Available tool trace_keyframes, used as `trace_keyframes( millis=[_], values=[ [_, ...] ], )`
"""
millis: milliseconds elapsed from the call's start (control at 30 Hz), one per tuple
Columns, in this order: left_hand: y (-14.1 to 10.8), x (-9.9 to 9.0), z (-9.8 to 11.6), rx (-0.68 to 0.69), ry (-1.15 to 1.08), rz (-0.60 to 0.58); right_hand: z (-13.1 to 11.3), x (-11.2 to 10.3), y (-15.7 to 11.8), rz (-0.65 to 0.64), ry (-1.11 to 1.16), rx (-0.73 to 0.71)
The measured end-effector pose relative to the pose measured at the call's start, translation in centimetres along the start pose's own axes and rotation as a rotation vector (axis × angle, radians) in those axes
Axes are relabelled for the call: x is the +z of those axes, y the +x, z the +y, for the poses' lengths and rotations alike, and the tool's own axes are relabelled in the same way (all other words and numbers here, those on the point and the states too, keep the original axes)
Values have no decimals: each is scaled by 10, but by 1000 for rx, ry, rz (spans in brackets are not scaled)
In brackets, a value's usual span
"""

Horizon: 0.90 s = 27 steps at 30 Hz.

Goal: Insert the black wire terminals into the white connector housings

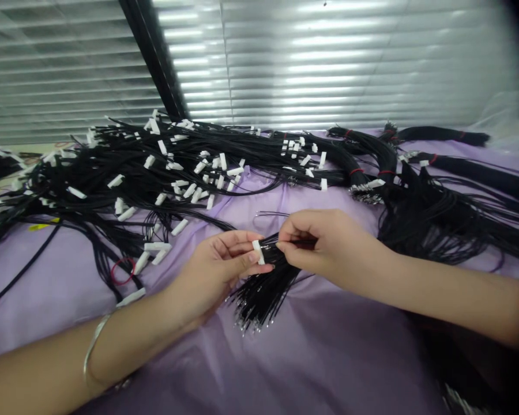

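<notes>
Between the thumb and fingers of my left hand point(229, 259) is a small white connector housing point(258, 252). Several black wires run from it to the right. My right hand point(318, 239) pinches a thin black wire point(266, 246) whose bright metal end points at the housing; whether the tip sits inside a slot I cannot tell. Under both hands lies a fanned bundle of loose black wires point(263, 294), their crimped metal ends toward me. Another pair of wire ends sticks out above my right fingers.
A heap of black cables with white connectors point(190, 167) covers the back left of the purple cloth point(328, 346). Bundles tied with red bands point(387, 172) lie at the back right. A red ring point(123, 271) rests near my left forearm. Window blinds point(328, 63) stand behind.
</notes>
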<state>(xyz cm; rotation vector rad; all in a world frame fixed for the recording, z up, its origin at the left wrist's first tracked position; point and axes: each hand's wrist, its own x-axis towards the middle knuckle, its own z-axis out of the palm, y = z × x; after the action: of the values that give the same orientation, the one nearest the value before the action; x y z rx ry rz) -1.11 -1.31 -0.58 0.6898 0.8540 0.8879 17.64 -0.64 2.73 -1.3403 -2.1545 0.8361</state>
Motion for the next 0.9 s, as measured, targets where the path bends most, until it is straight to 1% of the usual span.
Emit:
trace_keyframes(
  millis=[200,533,733,900],
  values=[
    [-1,1,-1,12,21,18,1,2,0,-2,4,-29],
    [-1,1,-2,57,99,0,6,5,3,33,-22,-79],
    [-1,1,-2,45,101,4,4,7,1,12,-62,-63],
    [-1,3,-2,64,119,23,2,8,-1,28,-95,-55]
  ],
)
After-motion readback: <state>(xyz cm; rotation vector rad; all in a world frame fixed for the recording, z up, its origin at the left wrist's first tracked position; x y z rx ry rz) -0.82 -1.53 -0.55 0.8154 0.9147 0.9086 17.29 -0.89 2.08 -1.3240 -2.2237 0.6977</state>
